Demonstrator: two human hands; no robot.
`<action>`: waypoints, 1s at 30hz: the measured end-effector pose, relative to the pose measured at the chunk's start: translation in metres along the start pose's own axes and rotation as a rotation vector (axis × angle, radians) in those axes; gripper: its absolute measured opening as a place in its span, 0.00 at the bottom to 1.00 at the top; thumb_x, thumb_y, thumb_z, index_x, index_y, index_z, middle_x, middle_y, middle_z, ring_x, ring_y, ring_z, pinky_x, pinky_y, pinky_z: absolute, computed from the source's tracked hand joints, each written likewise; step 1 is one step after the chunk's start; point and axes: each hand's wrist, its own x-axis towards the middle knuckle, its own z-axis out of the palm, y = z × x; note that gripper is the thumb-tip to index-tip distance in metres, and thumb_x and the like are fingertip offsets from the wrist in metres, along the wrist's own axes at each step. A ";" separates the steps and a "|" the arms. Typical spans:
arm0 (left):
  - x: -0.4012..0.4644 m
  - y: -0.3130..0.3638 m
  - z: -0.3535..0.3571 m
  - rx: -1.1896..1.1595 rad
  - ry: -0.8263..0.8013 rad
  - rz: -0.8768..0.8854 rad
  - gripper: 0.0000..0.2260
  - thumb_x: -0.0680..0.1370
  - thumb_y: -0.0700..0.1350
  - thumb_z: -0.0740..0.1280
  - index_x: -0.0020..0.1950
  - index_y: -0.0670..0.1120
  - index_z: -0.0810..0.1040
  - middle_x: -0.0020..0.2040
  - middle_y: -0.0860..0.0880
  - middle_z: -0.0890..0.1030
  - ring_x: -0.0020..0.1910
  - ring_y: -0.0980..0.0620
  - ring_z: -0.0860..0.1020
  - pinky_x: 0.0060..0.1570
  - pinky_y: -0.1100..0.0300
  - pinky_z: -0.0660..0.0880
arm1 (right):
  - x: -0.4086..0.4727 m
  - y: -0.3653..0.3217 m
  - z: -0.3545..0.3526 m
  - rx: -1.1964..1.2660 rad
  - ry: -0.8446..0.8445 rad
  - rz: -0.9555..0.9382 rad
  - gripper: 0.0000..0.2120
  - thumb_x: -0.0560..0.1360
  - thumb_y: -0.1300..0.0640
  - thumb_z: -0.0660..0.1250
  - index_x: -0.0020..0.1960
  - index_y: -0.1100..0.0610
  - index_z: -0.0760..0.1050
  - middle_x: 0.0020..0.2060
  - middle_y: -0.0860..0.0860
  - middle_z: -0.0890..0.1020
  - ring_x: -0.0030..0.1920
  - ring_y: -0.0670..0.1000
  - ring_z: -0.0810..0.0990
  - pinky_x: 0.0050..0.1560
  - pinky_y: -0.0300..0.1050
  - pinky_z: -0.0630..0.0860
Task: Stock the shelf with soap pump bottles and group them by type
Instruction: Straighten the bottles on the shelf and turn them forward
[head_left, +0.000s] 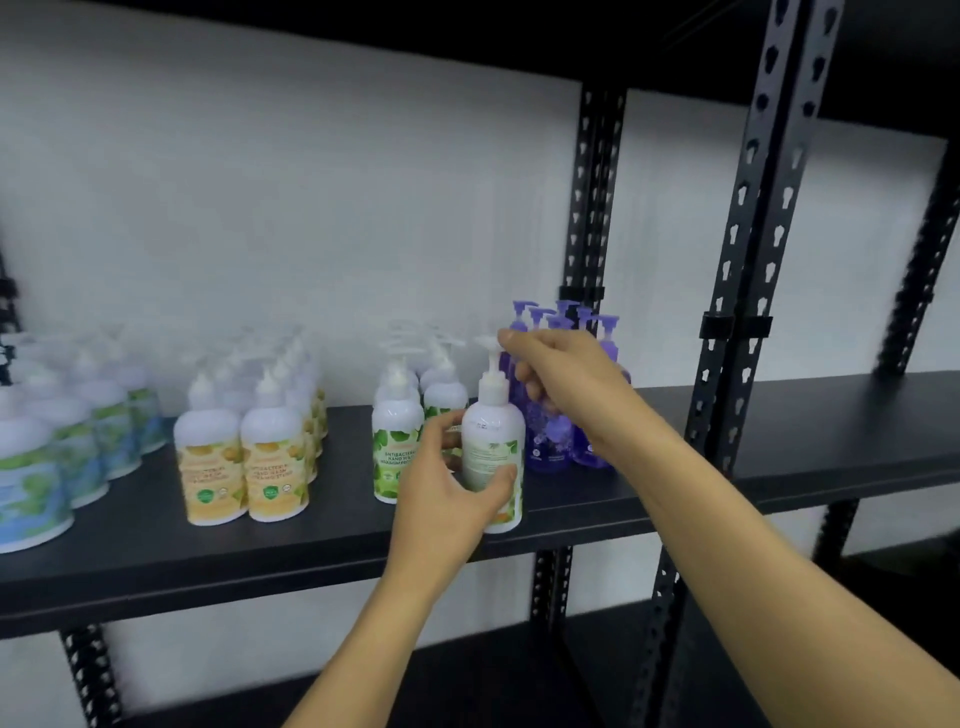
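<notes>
A white pump bottle with a green leaf label (493, 441) stands at the front of the black shelf (311, 545), its back label towards me. My left hand (447, 493) grips its body from the left and below. My right hand (561, 374) pinches the white pump head at the top. Behind and left of it stand more green-label bottles (397, 447). Purple pump bottles (558, 431) are grouped just to the right, partly hidden by my right hand.
Yellow-label bottles (244, 462) form a group further left, and blue-and-green-label bottles (62, 447) stand at the far left. Black perforated uprights (737, 312) rise to the right. The shelf right of the purple bottles is bare. A lower shelf (467, 691) lies below.
</notes>
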 end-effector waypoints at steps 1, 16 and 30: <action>0.002 0.001 -0.002 -0.002 0.023 0.000 0.24 0.70 0.43 0.77 0.58 0.60 0.70 0.52 0.59 0.79 0.47 0.67 0.78 0.42 0.73 0.75 | -0.001 0.005 0.003 -0.002 0.011 -0.027 0.10 0.78 0.44 0.66 0.49 0.51 0.80 0.39 0.44 0.80 0.36 0.40 0.77 0.40 0.38 0.70; 0.022 -0.019 -0.024 0.112 0.090 0.047 0.28 0.71 0.55 0.75 0.69 0.60 0.69 0.55 0.60 0.79 0.53 0.61 0.78 0.50 0.62 0.79 | 0.009 0.044 0.045 -0.006 -0.112 -0.095 0.20 0.70 0.51 0.77 0.60 0.50 0.79 0.49 0.46 0.86 0.49 0.46 0.85 0.52 0.53 0.83; 0.014 -0.072 -0.068 0.469 0.138 0.099 0.30 0.77 0.51 0.69 0.76 0.54 0.60 0.71 0.53 0.67 0.69 0.54 0.67 0.66 0.57 0.68 | 0.017 0.076 0.077 -0.092 0.113 -0.109 0.18 0.69 0.52 0.78 0.56 0.49 0.78 0.43 0.38 0.80 0.40 0.29 0.77 0.35 0.23 0.71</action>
